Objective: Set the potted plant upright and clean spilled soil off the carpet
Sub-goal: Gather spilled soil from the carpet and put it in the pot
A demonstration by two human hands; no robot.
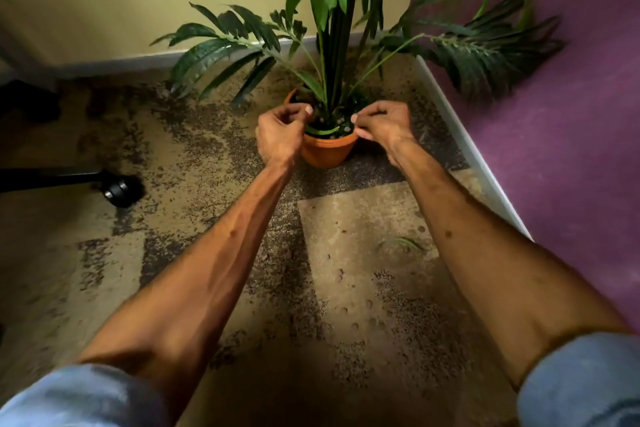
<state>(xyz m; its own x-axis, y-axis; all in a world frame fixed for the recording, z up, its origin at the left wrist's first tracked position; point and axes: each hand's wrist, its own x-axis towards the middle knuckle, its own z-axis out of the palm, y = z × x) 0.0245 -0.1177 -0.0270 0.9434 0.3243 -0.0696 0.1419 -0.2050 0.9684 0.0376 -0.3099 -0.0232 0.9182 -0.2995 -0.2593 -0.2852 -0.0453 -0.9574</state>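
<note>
Standing upright in the corner where the yellow wall [104,10] meets the purple wall [571,114], the terracotta pot [327,151] holds its palm-like plant [332,28] on the patterned carpet [346,236]. The left hand [280,135] and right hand [382,125] sit at opposite sides of the pot's rim, fingers curled and pinching at it, though whether they truly grip it I cannot tell. Dark soil [194,135] lies scattered over the carpet around the pot, and a chair caster [119,189] rests off to the left.
</note>
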